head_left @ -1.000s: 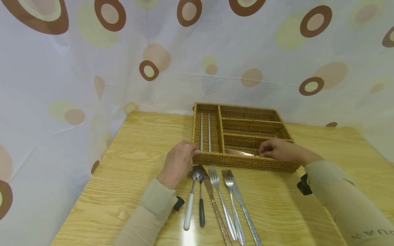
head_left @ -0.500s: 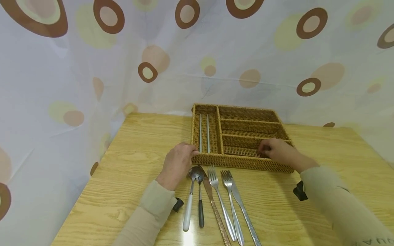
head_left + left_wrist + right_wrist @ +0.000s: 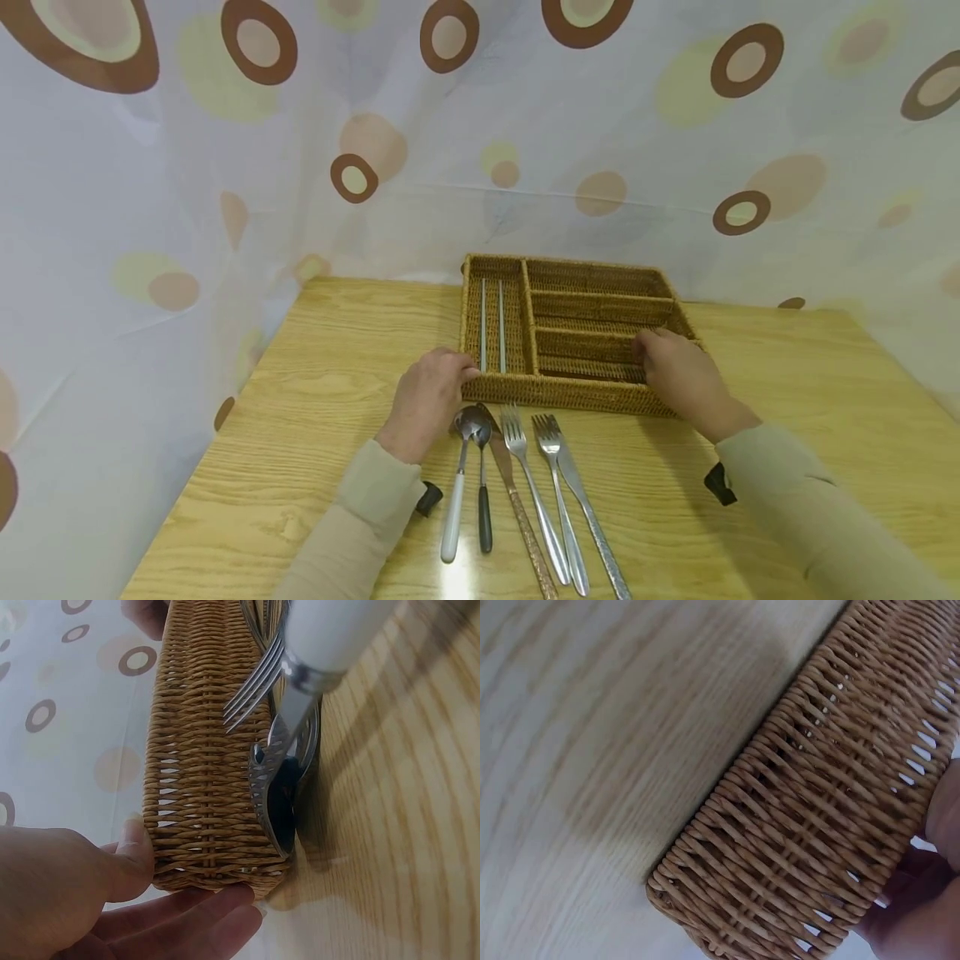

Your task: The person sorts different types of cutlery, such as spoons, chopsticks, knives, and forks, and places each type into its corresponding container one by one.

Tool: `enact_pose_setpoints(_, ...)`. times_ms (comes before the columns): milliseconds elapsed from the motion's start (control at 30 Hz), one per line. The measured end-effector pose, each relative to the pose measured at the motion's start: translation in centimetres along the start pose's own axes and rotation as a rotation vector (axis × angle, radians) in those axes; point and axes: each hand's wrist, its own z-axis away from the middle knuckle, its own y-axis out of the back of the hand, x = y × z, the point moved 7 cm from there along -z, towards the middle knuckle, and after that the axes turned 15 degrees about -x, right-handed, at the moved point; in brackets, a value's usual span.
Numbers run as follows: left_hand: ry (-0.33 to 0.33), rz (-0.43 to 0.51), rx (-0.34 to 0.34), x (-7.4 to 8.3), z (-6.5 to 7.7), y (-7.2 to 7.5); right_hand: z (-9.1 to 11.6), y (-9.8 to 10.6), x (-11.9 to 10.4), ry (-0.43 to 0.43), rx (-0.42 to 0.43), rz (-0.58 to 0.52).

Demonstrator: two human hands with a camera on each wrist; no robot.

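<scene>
- The wicker cutlery tray is set flat at the far side of the wooden table, in front of the patterned cloth; it is divided into one long left-hand compartment and three crosswise ones beside it.
- The tray's near left corner is pinched by the left hand; the thumb is pressed to the rim and the other fingers, close together, are curled round beneath it.
- The right hand is held over the tray's near right end; its fingers are dipped, bent, into the nearest crosswise compartment; whether anything is pinched by them cannot be told, since the fingertips are largely hidden.
- Two chopsticks are laid side by side, apart, in the long left-hand compartment.
- In front of the tray, on the table, a fan of cutlery is laid, left to right: a white-handled spoon; a dark-handled spoon; a copper-handled knife; two forks; a silver knife.
- The two spoon bowls are overlapped; the right-hand fork is set just beside the silver knife.
- Both forearms are covered by pale sleeves.
</scene>
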Motion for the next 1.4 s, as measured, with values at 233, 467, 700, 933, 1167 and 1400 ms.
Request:
enact_pose_setpoints(233, 0.019, 0.002, -0.016, 0.0, 0.0, 0.1, 1.0, 0.7, -1.2, 0.02, 0.115, 0.181)
enact_pose_setpoints(467, 0.014, -0.01, 0.004, 0.2, 0.0, 0.2, 3.2, 0.8, -2.9, 0.094, 0.185, 0.256)
enact_pose_setpoints(700, -0.022, -0.026, 0.037, 0.4, 0.1, 0.3, 6.0, 0.9, -4.1, 0.217, 0.344, 0.223)
enact_pose_setpoints(933, -0.021, -0.024, 0.044, 0.4, 0.3, 0.6, 8.3, 1.2, -7.6, 0.301, 0.377, 0.131)
enact_pose_setpoints(1167, -0.009, -0.01, 0.023, 0.2, 0.2, 0.2, 9.8, -1.6, -11.7, 0.305, 0.206, 0.015)
enact_pose_setpoints(1400, 0.008, -0.002, 0.006, 0.1, 0.0, 0.2, 10.4, -5.8, -13.0, 0.156, -0.184, -0.059)
